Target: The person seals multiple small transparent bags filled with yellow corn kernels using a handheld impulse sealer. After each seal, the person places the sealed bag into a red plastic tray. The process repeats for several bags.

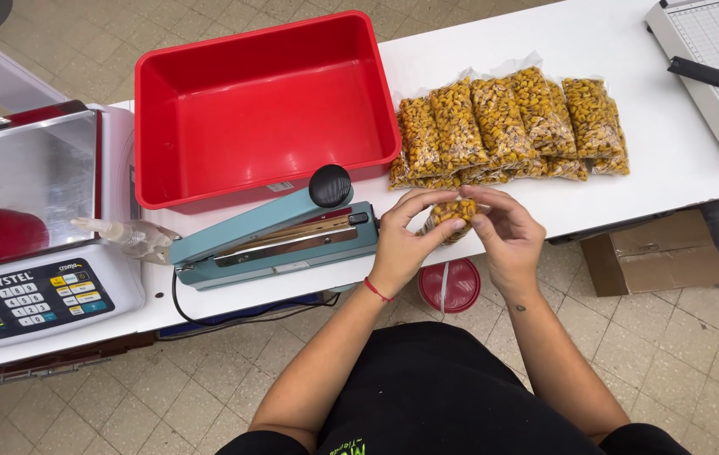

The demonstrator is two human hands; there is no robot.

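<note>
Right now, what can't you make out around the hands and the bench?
Head view:
- Small bag of yellow kernels: mostly covered by left hand and right hand; seal state unclear.
- Paper cutter: cut off by frame edge.
- Red lid below table: partly hidden by the wrists.

A long white counter (595,50) runs across the view above a tiled floor (123,404). At its left end stands a weighing scale (31,295) with a steel pan and a keypad. Beside it lies a small clear bottle (128,236) on its side, then a teal heat sealer (275,236) with a black knob, its cord hanging off the near edge. Behind the sealer sits an open red tub (267,109). To its right, sealed clear bags of yellow kernels (511,126) lie overlapping in a row. A grey paper cutter (713,67) occupies the far right corner.
</note>
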